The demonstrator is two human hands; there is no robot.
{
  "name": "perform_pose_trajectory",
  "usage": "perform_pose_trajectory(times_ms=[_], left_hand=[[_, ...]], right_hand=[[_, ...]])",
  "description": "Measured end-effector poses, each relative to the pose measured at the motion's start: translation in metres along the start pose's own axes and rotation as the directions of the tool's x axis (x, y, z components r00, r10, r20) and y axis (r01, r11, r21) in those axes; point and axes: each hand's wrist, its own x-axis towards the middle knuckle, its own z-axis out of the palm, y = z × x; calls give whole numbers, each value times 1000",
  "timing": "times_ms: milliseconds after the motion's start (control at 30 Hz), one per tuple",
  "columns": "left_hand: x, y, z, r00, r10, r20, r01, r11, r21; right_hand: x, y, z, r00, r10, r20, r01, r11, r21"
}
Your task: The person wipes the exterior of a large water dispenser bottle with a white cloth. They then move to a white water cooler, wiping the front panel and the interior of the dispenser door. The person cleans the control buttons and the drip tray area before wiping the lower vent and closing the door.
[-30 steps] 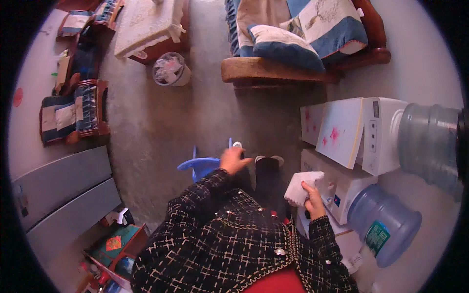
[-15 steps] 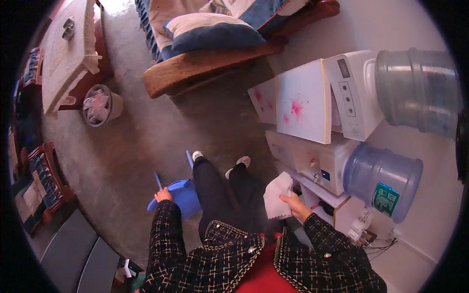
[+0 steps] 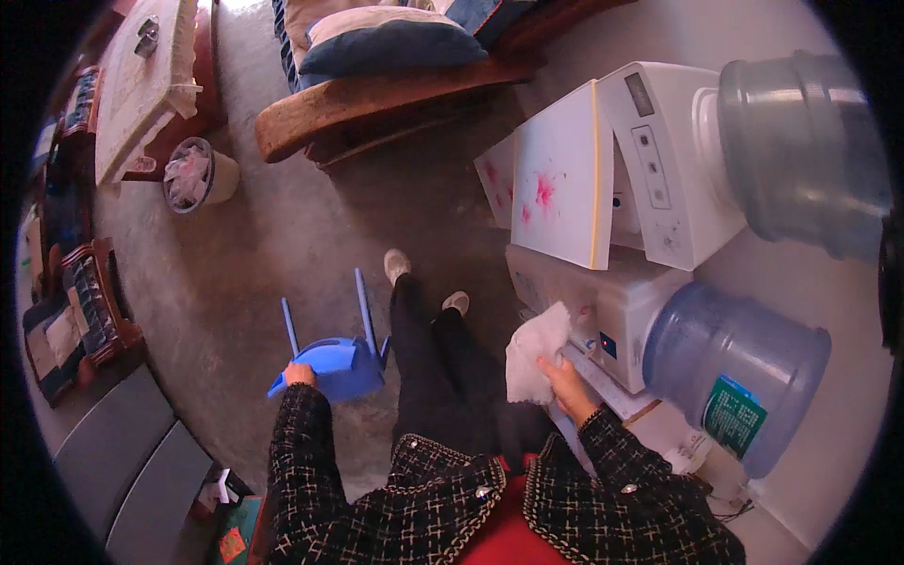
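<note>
My left hand [image 3: 300, 374] is closed on the edge of a blue plastic stool [image 3: 341, 369], which hangs tilted at my left with its legs pointing forward. A white cloth [image 3: 536, 352] is gripped in my right hand [image 3: 563, 379], its loose part spread beyond my fingers. Just past the cloth stands a white water dispenser [image 3: 633, 320] with a blue water bottle [image 3: 734, 369] on it.
A second dispenser [image 3: 673, 169] with its door [image 3: 561, 179] ajar stands farther ahead, under a clear bottle [image 3: 800, 151]. Ahead is a wooden sofa arm [image 3: 377, 115] with cushions. A waste bin [image 3: 222, 179] stands by a cloth-covered table [image 3: 146, 89] at the far left.
My view has moved toward the dispensers. The stool has swung in my left hand, so its legs now show more. The cloth stays in my right hand, and my feet have stepped.
</note>
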Motion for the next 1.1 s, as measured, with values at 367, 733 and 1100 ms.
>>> perform_pose_trajectory(times_ms=[367, 733, 1100], left_hand=[[50, -82, -47, 933, 11, 359, 131, 920, -370], [-15, 2, -21, 753, -641, 146, 603, 585, -542], [0, 242, -244, 836, 270, -477, -539, 247, -805]], right_hand=[[6, 74, -24, 981, 179, -75, -180, 984, -15], [22, 102, -11, 969, 179, -171, -146, 972, 185], [29, 76, 45, 973, 230, 10, -163, 659, 734]])
